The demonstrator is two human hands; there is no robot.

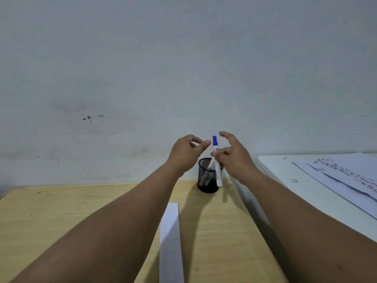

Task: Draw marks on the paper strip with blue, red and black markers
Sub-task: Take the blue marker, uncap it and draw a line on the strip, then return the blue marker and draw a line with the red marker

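Observation:
A white marker with a blue cap point(216, 160) is held upright above a black mesh pen holder point(207, 180) at the back of the wooden desk. My right hand point(234, 158) pinches the marker's body just below the cap, its other fingers spread. My left hand point(186, 154) hovers left of the cap with thumb and forefinger curled and apart. Its thumb tip is very close to the cap but holds nothing. More markers point(210, 166) stand inside the holder; their colours are hidden. A long white paper strip point(170, 242) lies on the desk between my forearms.
The wooden desk point(61, 217) ends at a pale wall directly behind the holder. To the right stands a white surface point(285, 176) carrying printed paper sheets point(346, 180).

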